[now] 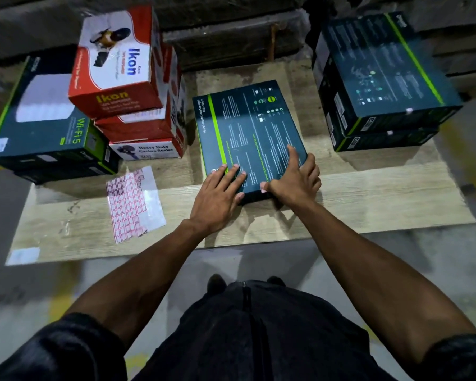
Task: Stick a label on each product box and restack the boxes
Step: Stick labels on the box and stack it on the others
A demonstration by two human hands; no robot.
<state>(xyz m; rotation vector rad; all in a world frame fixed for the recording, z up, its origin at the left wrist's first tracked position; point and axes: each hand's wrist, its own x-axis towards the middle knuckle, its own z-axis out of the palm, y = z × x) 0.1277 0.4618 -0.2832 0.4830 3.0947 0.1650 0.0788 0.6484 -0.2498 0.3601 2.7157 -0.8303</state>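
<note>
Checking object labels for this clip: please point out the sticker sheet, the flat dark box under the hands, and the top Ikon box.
sticker sheet (134, 203): head view, middle of the sheet.
flat dark box (248, 127): head view, bare top face.
Ikon box (116, 64): head view, white top face.

Fine print on flat dark box too small to read past the title line. Its near edge hidden under both hands. Lower boxes of red stack at 10 o'clock mostly covered by top one. Wi-Fi box cut by left edge. Label sheet blurred (printing unreadable).
</note>
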